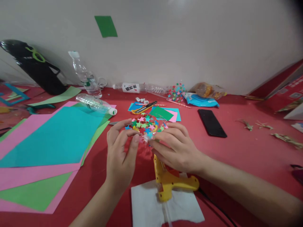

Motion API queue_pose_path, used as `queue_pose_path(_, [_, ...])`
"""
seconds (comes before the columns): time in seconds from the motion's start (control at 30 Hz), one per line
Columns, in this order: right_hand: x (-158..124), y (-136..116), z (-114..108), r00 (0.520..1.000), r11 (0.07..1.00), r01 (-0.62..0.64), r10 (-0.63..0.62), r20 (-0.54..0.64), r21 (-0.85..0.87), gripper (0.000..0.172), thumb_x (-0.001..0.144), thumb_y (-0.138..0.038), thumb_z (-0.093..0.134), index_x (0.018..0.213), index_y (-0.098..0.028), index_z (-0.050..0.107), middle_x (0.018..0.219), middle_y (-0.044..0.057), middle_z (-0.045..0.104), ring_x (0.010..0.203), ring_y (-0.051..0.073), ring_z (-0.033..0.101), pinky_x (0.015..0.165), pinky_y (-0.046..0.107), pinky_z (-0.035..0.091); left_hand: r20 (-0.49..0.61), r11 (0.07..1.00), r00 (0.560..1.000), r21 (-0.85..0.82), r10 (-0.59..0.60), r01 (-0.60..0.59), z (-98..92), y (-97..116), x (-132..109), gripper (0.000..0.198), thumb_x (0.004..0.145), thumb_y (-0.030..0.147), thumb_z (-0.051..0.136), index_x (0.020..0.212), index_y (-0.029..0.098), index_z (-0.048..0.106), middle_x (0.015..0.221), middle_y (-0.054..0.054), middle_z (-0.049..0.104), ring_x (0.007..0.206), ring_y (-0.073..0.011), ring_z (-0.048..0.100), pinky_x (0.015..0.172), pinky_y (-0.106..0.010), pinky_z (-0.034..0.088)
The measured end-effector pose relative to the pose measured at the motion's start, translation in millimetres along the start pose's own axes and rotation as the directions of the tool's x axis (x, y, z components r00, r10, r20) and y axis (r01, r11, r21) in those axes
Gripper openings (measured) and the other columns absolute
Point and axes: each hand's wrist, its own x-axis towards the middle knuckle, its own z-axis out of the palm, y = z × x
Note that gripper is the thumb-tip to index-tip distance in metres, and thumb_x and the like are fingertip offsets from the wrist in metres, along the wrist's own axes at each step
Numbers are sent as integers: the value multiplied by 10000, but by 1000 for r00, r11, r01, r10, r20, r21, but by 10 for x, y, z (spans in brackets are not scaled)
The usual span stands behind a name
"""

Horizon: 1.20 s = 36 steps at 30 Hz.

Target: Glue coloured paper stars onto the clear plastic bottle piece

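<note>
Between my hands is a clear plastic piece covered in small coloured paper stars [148, 126], held just above the red table. My left hand [121, 151] curls its fingers and thumb round the left side of the piece. From the right, my right hand [177, 145] grips the opposite side, its fingertips at the near edge. Below my right hand lies a yellow hot glue gun [169, 183], with a clear glue stick out of its back, on a white cloth or paper [144, 201]. A knife with a yellow-edged handle [144, 108] rests beyond the star-covered piece.
Coloured paper sheets [54, 135] cover the left, with a clear bottle [94, 104] lying on them. Along the wall are an upright bottle [85, 75], a black flask [40, 69], another star-covered piece [177, 92] and a blue packet [201, 100]. A black phone [212, 123] lies right.
</note>
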Motion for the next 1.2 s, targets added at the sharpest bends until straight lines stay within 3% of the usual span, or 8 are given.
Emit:
queue_pose_path(0.13, [-7,39,-51,998,993,-68,68,10,93,216,863,-217,683,1076,-217,649,1011,29,680,985,188,546,1028,426,418,-9,1000,1000,3,13,-13,-19,-12,16,95,942,260,514,935,245,607,1248,-60,569,1238,-225,497,1071,-449,379])
queue_pose_path(0.27, [55,156,-182,959,925,-282,280,47,253,171,899,-194,618,1069,-209,631,1026,57,656,945,182,594,868,364,484,-1,998,999,-31,-48,48,-32,-73,49,166,946,339,500,1049,266,608,1302,-52,567,1297,-224,473,1118,-445,353])
queue_pose_path(0.37, [103,215,-221,853,791,-519,459,247,323,182,957,-255,534,1115,-194,603,991,51,662,822,153,629,707,294,506,52,969,975,-111,-214,219,-15,-143,55,336,942,477,466,1214,306,566,1411,-36,522,1366,-232,419,1156,-458,313])
queue_pose_path(0.47, [101,223,-184,734,667,-667,512,447,331,322,986,-389,481,1249,-212,536,1115,64,667,896,170,657,722,299,522,129,867,905,-261,-405,425,13,-185,42,445,934,565,429,1286,314,538,1452,-36,498,1383,-238,410,1167,-464,300])
queue_pose_path(0.53, [79,221,-145,717,642,-685,509,477,345,379,994,-427,453,1310,-221,493,1248,84,627,1059,199,631,850,345,516,156,809,878,-342,-453,478,24,-181,32,475,934,572,428,1307,295,527,1440,-56,508,1365,-241,437,1149,-454,332])
queue_pose_path(0.63, [51,230,-111,722,627,-684,509,469,372,396,1002,-443,429,1335,-231,468,1328,86,587,1170,209,585,951,383,482,130,832,896,-334,-424,442,21,-139,25,472,930,575,435,1268,266,548,1373,-79,555,1308,-244,492,1096,-427,395])
queue_pose_path(1.0, [78,454,-225,734,650,-677,562,383,345,329,991,-361,460,1267,-193,520,1246,83,644,1088,190,622,877,326,489,92,884,918,-249,-386,397,14,-163,67,443,897,603,471,1163,269,587,1260,-76,603,1210,-252,546,998,-391,457])
queue_pose_path(1.2, [13,761,-406,593,750,-658,571,568,-68,177,913,-199,513,979,-177,675,936,61,725,804,193,657,683,294,462,-38,920,949,-261,-313,293,-8,-144,115,244,903,455,547,1023,254,614,1040,-38,645,997,-201,613,853,-325,495])
